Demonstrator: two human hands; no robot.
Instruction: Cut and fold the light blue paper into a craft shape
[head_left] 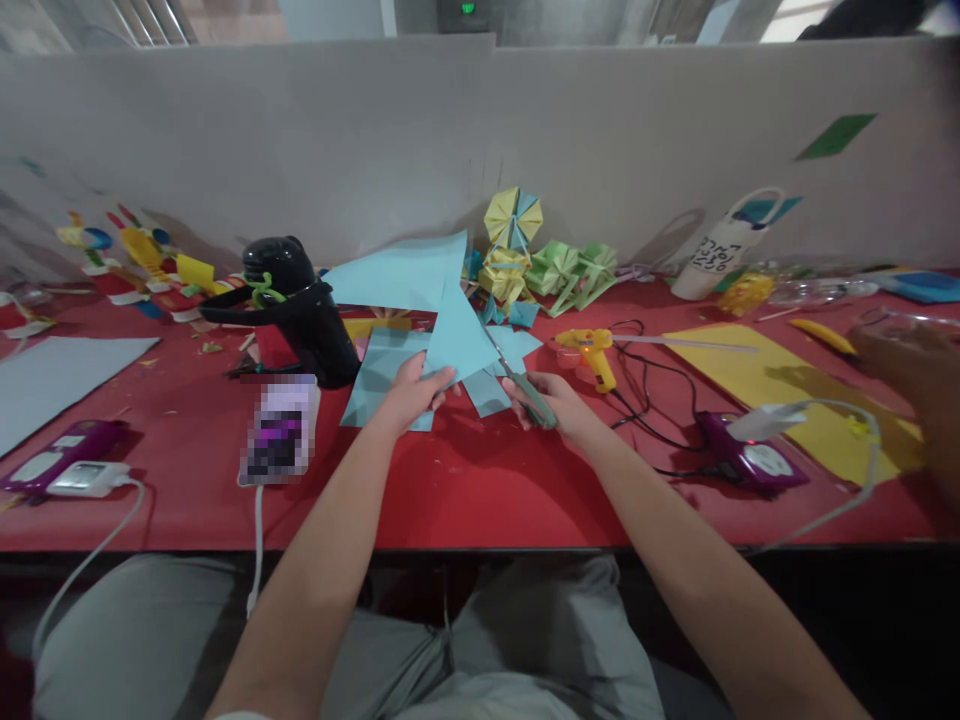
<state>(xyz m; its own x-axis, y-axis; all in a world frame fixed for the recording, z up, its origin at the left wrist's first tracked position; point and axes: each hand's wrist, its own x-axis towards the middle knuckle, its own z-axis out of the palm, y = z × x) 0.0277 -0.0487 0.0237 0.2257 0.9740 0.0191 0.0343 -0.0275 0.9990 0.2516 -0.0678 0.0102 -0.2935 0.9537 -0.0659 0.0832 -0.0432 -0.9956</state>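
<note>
So the light blue paper sheet [450, 335] is held up off the red table [480, 490], tilted, its lower edge pinched in the left hand [411, 392]. Fingers are curled closed on it, thumb on top, forearm reaching straight in from below. Just right of those fingers the scissors [525, 385] sit in the right hand [559, 405], fingers wrapped shut around the green handles, blades pointing up-left into the sheet's edge. Can't tell how far the blades are spread. Under both hands lie more blue paper pieces [382, 375]. A yellow glue gun [592, 355] lies just beyond the right fingers, and a black kettle [300, 310] stands out past the left ones. Folded paper shapes [525, 260] sit further back against the wall.
</note>
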